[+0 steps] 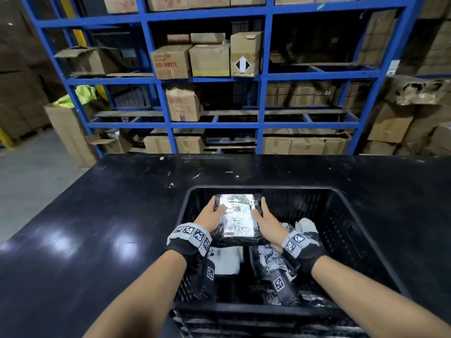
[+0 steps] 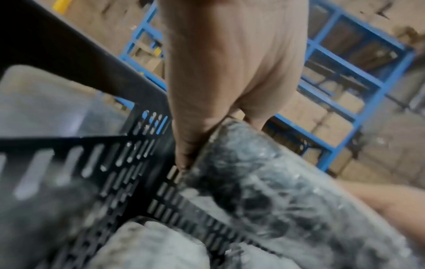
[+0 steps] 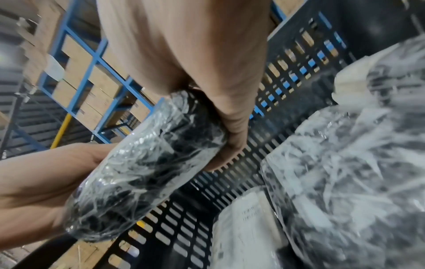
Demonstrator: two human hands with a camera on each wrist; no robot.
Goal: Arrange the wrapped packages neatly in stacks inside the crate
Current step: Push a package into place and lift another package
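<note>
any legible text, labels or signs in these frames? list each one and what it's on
"KB-9007E": red print on a cardboard box on the blue shelf; the line above it is blurred.
Black-and-white diamond sign, no words: taller box.
Red print on lower box: unreadable.
Label on the held package: too small.

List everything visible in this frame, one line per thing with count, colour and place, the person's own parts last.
Black plastic slotted crate: one, on the black table.
Black glossy table: one, under the crate.
Film-wrapped black package with white label: one, held over the crate's far left part.
Other wrapped packages: several, black and white, loose in the crate; exact count unclear.
Blue metal shelving: one rack, behind the table.
Brown cardboard boxes: many, on and beside the shelving.
Left hand: grips the package's left edge.
Right hand: grips its right edge.
</note>
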